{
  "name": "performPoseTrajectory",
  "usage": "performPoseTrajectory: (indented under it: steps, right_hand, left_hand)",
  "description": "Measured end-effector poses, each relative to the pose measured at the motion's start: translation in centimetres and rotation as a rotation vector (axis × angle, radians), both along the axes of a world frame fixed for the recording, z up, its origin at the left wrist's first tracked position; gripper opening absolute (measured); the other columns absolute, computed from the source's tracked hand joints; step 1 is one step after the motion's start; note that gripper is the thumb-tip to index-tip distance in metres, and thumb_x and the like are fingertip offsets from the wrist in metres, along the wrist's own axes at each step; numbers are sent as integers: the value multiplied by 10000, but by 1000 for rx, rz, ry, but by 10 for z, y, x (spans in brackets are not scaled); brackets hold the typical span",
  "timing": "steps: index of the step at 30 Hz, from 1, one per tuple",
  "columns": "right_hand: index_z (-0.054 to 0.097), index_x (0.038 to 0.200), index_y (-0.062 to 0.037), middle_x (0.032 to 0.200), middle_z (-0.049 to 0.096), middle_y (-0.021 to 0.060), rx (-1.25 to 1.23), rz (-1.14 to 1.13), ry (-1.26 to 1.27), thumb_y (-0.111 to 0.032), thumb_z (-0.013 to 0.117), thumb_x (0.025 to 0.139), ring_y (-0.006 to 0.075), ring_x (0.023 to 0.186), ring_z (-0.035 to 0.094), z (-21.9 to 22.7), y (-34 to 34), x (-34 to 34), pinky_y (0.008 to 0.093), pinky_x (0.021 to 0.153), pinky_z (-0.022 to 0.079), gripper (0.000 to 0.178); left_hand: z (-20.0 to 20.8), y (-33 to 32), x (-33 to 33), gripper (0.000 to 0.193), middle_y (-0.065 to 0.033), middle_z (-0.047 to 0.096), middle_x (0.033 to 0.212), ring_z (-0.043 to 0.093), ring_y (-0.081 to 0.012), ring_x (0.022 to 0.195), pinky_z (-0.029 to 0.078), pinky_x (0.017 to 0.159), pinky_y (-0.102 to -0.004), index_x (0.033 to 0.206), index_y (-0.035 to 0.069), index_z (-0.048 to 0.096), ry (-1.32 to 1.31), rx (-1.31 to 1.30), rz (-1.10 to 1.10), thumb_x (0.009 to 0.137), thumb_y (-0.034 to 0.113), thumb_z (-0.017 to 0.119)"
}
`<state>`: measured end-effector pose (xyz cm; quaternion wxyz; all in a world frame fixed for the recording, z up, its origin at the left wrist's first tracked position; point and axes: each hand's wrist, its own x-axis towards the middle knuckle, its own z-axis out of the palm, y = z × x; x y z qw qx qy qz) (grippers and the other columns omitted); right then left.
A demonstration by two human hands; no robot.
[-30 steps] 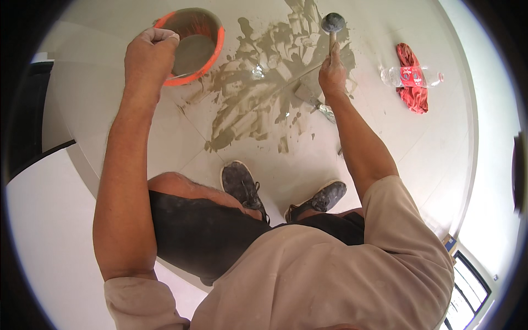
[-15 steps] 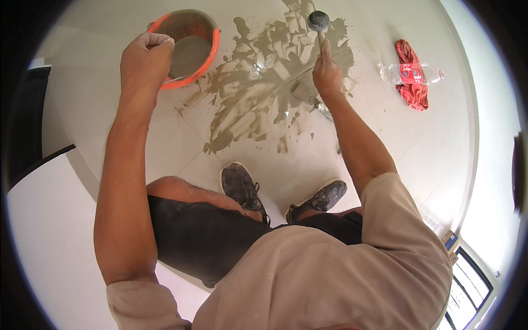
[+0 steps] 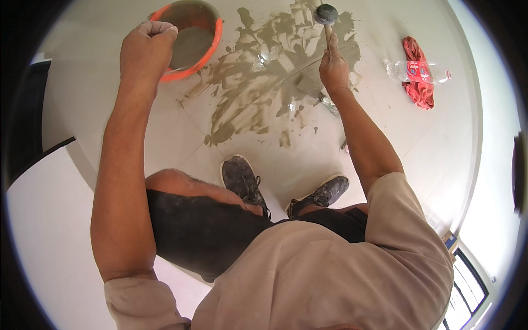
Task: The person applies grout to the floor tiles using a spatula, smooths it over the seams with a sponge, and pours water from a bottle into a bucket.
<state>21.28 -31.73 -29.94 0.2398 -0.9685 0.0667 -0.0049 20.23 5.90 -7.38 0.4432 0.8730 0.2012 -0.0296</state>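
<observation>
My right hand [image 3: 334,67] is closed round the handle of a mallet [image 3: 326,14]. Its dark round head points away from me, above grey-green wet mortar [image 3: 247,102] smeared across the pale floor. At the upper left, my left hand [image 3: 146,48] has its fingers curled and pinched together; anything held in them is hidden. Just beyond that hand stands an orange bucket [image 3: 215,50] with grey mix inside, its left rim partly covered by the hand.
A clear plastic bottle [image 3: 440,74] with a red label lies across a red cloth [image 3: 422,98] on the right. Near my right forearm sits a flat grey piece [image 3: 311,86] on the mortar. My dark shoes [image 3: 239,175] stand just short of the smear.
My left hand has risen slightly in the picture. The mallet and right hand have shifted a little right, much as the floor things have. Both hands keep their closed shape.
</observation>
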Motion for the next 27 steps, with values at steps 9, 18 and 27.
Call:
performPoseTrajectory:
  steps: [9, 18, 27]
  right_hand:
    - [319, 1561, -159, 990, 693, 301, -31, 102, -132, -220, 475, 1015, 502, 866, 664, -4, -5, 3, 561, 752, 532, 572]
    - [308, 1567, -174, 967, 694, 293, -13, 111, -130, -199, 486, 1008, 497, 824, 663, -5, -10, 9, 576, 719, 522, 587]
    - [315, 1556, -207, 1006, 690, 301, -78, 53, 57, -211, 476, 1002, 499, 914, 665, 7, 0, 5, 572, 769, 528, 578]
  left_hand:
    - [-3, -1, 2, 294, -50, 678, 1028, 579, -139, 928, 458, 904, -313, 1096, 11, 698, -12, 20, -9, 909, 236, 673]
    - [1, -1, 1, 306, -36, 669, 988, 559, -124, 867, 458, 880, -310, 1092, 13, 697, -5, 40, -5, 902, 252, 676]
    - [-2, 4, -1, 324, -26, 659, 970, 544, -116, 841, 458, 876, -308, 1113, 9, 697, 10, 23, -3, 902, 254, 678]
